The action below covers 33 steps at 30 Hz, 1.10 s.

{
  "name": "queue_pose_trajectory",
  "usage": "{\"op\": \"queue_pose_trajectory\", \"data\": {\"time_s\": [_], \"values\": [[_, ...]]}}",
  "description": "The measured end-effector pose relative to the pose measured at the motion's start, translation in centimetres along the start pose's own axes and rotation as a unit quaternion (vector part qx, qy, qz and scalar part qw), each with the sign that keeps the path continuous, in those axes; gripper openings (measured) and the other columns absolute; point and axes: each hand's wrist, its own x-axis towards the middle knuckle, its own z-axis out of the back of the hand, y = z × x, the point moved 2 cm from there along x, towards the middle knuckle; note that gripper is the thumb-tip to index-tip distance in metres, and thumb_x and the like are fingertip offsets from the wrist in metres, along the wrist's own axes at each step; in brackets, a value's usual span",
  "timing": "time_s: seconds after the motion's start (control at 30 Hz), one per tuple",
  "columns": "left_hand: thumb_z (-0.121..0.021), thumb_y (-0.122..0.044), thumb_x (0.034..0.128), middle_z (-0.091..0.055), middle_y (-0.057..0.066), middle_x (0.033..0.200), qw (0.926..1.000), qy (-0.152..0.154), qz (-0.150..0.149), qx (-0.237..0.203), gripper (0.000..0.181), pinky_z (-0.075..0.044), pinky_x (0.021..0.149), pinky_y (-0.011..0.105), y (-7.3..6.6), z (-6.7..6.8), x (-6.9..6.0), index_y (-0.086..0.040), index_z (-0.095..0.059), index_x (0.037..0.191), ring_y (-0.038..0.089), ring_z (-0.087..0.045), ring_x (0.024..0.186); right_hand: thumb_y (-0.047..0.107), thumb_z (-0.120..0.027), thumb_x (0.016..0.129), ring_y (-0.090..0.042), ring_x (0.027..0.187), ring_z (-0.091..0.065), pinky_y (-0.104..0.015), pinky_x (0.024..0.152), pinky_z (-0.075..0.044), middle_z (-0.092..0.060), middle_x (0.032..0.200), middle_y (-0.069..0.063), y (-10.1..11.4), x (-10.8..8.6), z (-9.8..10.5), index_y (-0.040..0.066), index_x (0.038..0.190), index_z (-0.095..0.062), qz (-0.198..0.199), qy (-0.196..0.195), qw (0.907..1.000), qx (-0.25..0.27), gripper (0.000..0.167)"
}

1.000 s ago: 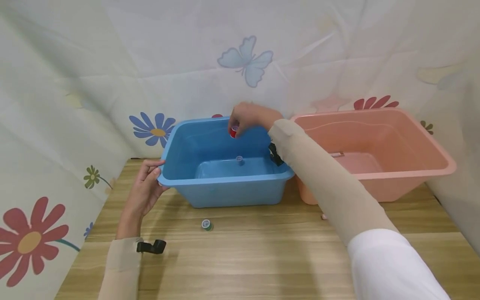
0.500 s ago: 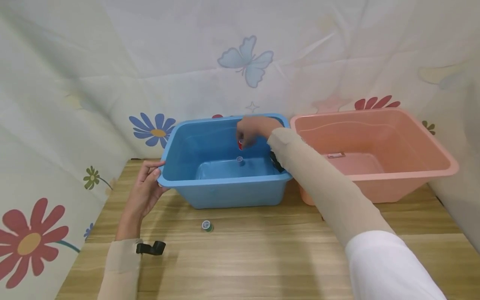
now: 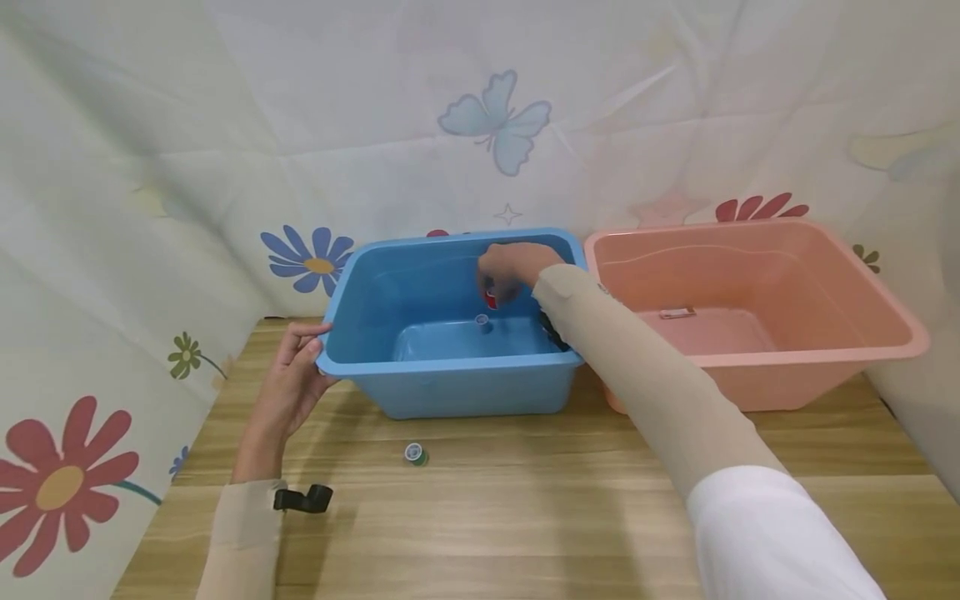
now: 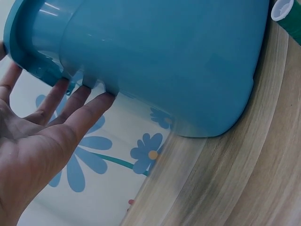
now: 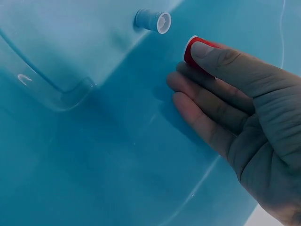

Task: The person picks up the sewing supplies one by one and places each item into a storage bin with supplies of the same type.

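My right hand (image 3: 510,265) is down inside the blue basin (image 3: 457,392), pinching a red thread spool (image 5: 192,57) between thumb and fingers. On the basin floor below it stands a pale blue thread spool (image 5: 149,20) with a white end, apart from the hand. At the basin's left end my left hand (image 3: 292,379) holds the rim; in the left wrist view its fingertips touch the outer wall under that rim. A green thread spool (image 3: 415,454) stands upright on the table in front of the basin, away from both hands.
To the right, close beside the blue basin, is a pink basin (image 3: 757,360) with a small flat item (image 3: 677,312) on its floor. My right forearm crosses its front left corner. A flowered cloth (image 3: 360,183) hangs behind the wooden table (image 3: 480,517).
The right hand has come down and slightly right into the blue basin, carrying the red thread spool closer to the one on the floor. My left hand stays on the rim.
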Motion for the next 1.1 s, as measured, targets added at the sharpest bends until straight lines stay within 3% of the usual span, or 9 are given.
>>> {"op": "queue_pose_trajectory", "data": {"time_s": [0.37,0.57,0.83,1.1], "values": [[-0.04,-0.011,0.1107,-0.039,0.019,0.135,0.9998,0.015,-0.008,-0.008,0.025,-0.059,0.086,0.036,-0.1,-0.1,0.1,-0.009,-0.05,0.133,0.02,-0.061,0.106,0.017,-0.078,0.092,-0.024,0.093,-0.069,-0.034,0.078,-0.057,-0.068,0.108,-0.001,-0.6,0.0,0.0,0.019,0.115,-0.076,-0.056,0.026,0.9981,-0.008,0.023],[-0.039,-0.011,0.1109,-0.041,0.02,0.133,0.9996,0.021,-0.012,-0.014,0.025,-0.06,0.086,0.038,0.1,-0.1,0.2,-0.009,-0.05,0.133,0.02,-0.062,0.106,0.016,-0.078,0.092,-0.022,0.089,-0.068,-0.036,0.078,-0.057,-0.068,0.107,-0.001,-0.6,-0.4,-0.3,0.019,0.116,-0.075,-0.057,0.022,0.9981,-0.009,0.024],[-0.04,-0.012,0.1106,-0.038,0.022,0.135,0.9999,0.01,-0.006,0.001,0.025,-0.06,0.085,0.037,0.0,0.0,0.2,-0.008,-0.049,0.134,0.02,-0.061,0.106,0.018,-0.081,0.089,-0.026,0.098,-0.069,-0.035,0.08,-0.057,-0.066,0.114,0.0,-0.5,-0.7,0.2,0.02,0.12,-0.073,-0.062,0.034,0.9974,0.009,0.032],[-0.043,-0.014,0.1105,-0.037,0.022,0.136,1.0,-0.003,0.003,0.002,0.024,-0.06,0.085,0.038,0.1,0.1,0.0,-0.008,-0.05,0.132,0.021,-0.061,0.108,0.017,-0.071,0.096,-0.024,0.101,-0.068,-0.036,0.087,-0.058,-0.066,0.121,-0.004,0.6,-0.8,2.8,0.017,0.131,-0.069,0.001,0.018,0.9997,-0.019,0.035]]}}
